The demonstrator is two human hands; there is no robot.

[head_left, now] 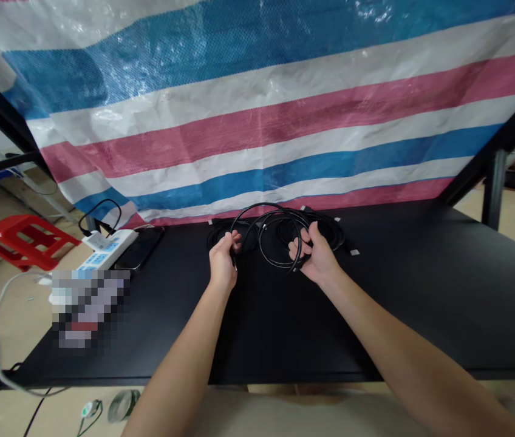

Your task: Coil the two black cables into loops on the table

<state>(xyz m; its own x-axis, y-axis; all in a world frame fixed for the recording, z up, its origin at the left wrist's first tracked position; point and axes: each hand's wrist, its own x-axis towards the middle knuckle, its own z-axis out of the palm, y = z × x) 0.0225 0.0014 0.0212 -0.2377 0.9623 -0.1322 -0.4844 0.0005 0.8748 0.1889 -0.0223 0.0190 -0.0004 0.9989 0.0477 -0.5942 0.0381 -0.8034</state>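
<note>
A black cable (261,243) hangs in loops between my two hands above the black table. My left hand (225,258) is closed around one end part of it, with a short piece poking out below the fingers. On the other side my right hand (314,252) is closed on the coiled loops, thumb raised. Behind the hands, more coiled black cables (330,229) lie at the table's back edge, some with small white tags. The held loops partly cover them.
A white power strip (114,246) with a plugged-in charger and a dark phone (140,249) lie at the left, beside a blurred-out patch. A red plastic stool (25,240) stands beyond. A striped sheet (262,121) hangs behind the black table (444,291).
</note>
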